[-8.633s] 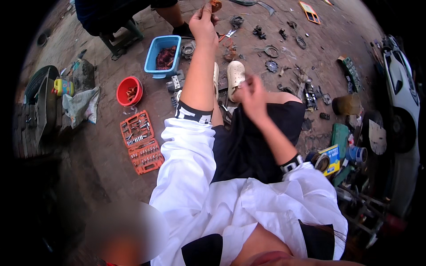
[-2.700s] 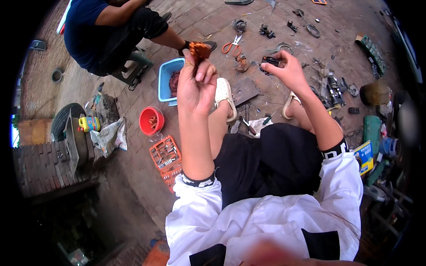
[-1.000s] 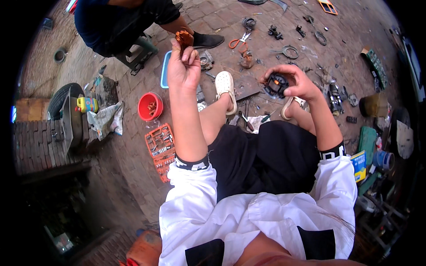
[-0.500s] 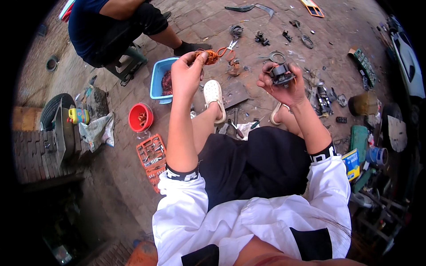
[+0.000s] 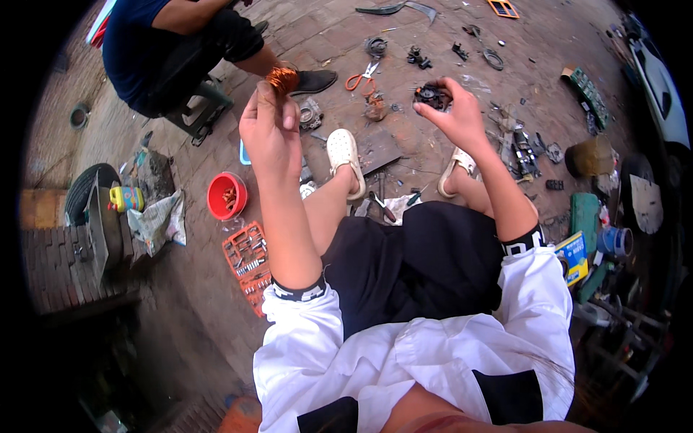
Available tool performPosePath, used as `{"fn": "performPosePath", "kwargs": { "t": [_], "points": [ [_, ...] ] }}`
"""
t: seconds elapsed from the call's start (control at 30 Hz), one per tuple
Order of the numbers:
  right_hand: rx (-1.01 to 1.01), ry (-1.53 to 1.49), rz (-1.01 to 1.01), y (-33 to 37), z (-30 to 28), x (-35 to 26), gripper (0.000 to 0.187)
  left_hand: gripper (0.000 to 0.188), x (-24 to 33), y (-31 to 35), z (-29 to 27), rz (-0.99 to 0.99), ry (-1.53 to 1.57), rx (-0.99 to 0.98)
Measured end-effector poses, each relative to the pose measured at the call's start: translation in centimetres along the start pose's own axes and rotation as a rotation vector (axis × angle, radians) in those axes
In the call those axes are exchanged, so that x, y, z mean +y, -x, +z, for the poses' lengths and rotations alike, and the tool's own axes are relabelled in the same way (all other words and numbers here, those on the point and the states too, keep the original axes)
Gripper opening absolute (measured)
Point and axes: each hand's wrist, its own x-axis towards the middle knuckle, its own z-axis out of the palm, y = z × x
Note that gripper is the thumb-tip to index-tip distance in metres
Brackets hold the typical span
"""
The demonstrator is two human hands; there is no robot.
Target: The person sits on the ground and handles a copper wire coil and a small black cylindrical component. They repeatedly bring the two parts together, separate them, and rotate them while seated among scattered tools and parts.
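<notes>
Between the fingertips of my left hand (image 5: 271, 130) is a bundle of copper wire (image 5: 282, 79), raised at the upper left. My right hand (image 5: 460, 114), across from it, grips a dark round motor part (image 5: 431, 96) with some orange showing on it. The two hands are well apart. Scissors with orange handles (image 5: 362, 79) lie on the ground between them. Behind my left hand a light blue basin (image 5: 245, 153) is mostly hidden.
A person (image 5: 173, 65) sits on a low stool (image 5: 193, 115) at upper left. A red bucket (image 5: 227, 196) and an orange socket set case (image 5: 247, 261) are left of my legs. A dark flat plate (image 5: 377, 150) lies between my shoes; metal parts (image 5: 527, 155) are scattered right.
My left hand has moved left with the copper wire, now covering most of the blue basin. My right hand has turned and shifted up and left with the motor part.
</notes>
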Motion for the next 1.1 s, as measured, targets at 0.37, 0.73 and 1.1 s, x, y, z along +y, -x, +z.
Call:
{"fn": "performPosePath", "kwargs": {
  "t": [0.37,0.73,1.1],
  "points": [
    [0.091,-1.229,0.450,-1.2,0.3,2.9,0.035,0.024,-0.6,0.4,1.1,-0.174,-0.194,-0.022],
    [-0.205,-1.695,0.432,-0.2,-1.0,0.8,0.048,0.024,-0.4,-0.5,-0.4,-0.164,-0.239,0.063],
    [-0.481,-1.537,0.124,0.0,-1.1,0.8,0.043,0.024,-0.3,-1.1,-1.5,-0.133,-0.117,0.132]
  ]
}}
